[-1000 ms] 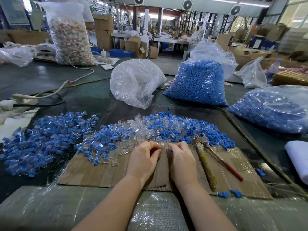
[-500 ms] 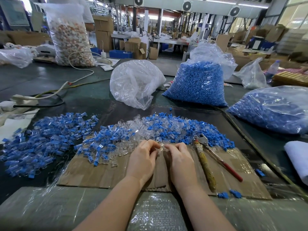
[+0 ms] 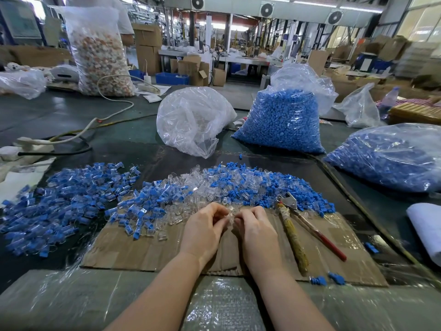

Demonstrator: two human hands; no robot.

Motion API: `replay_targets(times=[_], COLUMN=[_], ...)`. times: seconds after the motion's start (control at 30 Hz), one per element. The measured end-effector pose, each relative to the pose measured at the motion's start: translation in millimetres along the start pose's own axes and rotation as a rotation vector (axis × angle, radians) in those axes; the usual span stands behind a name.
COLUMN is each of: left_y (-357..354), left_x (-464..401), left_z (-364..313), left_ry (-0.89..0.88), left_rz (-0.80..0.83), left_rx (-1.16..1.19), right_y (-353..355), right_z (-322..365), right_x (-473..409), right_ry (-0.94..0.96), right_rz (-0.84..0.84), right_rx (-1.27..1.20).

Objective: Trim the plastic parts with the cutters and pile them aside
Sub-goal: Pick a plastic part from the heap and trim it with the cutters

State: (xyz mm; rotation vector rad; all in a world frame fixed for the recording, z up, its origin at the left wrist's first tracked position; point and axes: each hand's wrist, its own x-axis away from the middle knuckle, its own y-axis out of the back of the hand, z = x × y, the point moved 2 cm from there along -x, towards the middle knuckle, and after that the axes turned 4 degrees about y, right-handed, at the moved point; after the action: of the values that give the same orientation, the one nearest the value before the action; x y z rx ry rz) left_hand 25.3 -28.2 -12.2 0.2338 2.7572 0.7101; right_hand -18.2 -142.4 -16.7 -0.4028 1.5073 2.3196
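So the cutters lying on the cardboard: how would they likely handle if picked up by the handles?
The cutters look rigid and probably heavy for their size, given the metal head. The handles lie splayed apart, so they would likely swing unless squeezed. One handle looks wrapped in worn tape, which probably aids grip; the red one looks smoother, perhaps slicker.

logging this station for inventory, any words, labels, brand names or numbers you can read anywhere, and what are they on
None can be read.
Cutters: no brand or number shows on the metal head or the wrapped handles.
Bag of blue parts: clear plastic, no print visible.
Cardboard sheet under the hands: plain, no marking.
Cardboard boxes at the back: any print is too small and blurred to tell.
Wall panel far left: blurred, unreadable.
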Motion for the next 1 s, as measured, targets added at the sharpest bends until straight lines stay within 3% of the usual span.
replay_targets(times=[0.2,0.37,0.7,1.0], left_y=[-0.1,0.0,-1.4,2.3], left_x=[0.0,-0.4,-3.1,-3.9], left_z=[-0.9,-1.2,2.6,0.8], left_ry=[0.012,0.000,0.045,0.068], left_rz=[0.018,0.013,0.033,0.049], left_rx=[-0.010,-0.032,0.041,0.151], right_y=[1.4,8.2,7.8,1.2], right_z=[-1.1,-0.3,-3.0,-4.7], right_x=[0.5,0.7,1.8,0.6], right_ry=[0.004,0.038,-0.016,-0.020], right_rz=[-0.058,-0.220,-0.102,-0.080], right_rx=[-0.061,-0.088,-0.351,-0.172])
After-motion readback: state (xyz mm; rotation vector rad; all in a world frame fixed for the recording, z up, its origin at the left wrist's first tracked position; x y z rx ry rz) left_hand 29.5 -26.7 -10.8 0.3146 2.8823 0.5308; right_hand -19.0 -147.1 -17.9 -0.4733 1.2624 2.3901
